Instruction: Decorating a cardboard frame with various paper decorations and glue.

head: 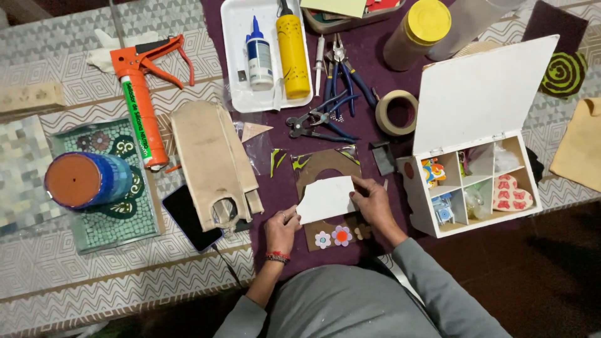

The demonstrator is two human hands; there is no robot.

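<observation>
The left hand point(281, 229) is pinching the lower left corner of a white paper sheet point(325, 199), and the right hand point(374, 201) is pressing fingers down along its right edge, so both hands are closed onto the same sheet. The sheet is lying on a brown cardboard piece point(330, 201) with a round cut-out, on the purple cloth point(285, 181) directly in front of the person.

What could go wrong, as I judge it: the sheet is light and held only at two edges, so it could be sliding off line with the cardboard if either hand eases its pressure. The two small flower pieces point(332, 238) are sitting on the lower edge of the cardboard (just below the left hand's thumb side), and a wrist sweeping across could be knocking them off. The pliers point(313, 124) and the open white compartment box point(469, 181) are lying near enough for an elbow to be catching them.

The sheet itself is looking plain white, roughly rectangular with a curved top edge, flat and uncreased, covering the middle of the cardboard.
</observation>
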